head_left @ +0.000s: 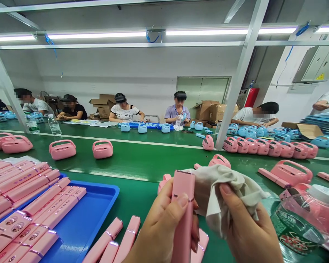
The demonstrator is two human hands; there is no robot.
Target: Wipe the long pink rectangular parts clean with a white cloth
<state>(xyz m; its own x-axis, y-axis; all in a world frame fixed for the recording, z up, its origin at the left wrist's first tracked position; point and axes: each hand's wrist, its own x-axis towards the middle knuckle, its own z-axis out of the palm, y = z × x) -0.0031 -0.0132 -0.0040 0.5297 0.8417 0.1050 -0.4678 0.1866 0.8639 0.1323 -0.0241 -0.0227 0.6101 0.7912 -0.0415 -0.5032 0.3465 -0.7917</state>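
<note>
The left hand (167, 219) reaches up at near centre, closed around an upright pink bar (183, 215), thumb across its front. The right hand (245, 219), just right, is bent inward, thumb and fingers pinching a pale cloth (224, 186); whether the cloth touches the bar is hard to tell.

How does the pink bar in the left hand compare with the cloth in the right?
The pink bar is straight-edged and looks rigid; the cloth is soft and crumpled into folds. The bar is plain pink, while the cloth is pale off-white. The bar points up out of the left hand; the cloth is bunched in the right hand and spreads loosely to both sides. Both are held above the green work surface.
</note>
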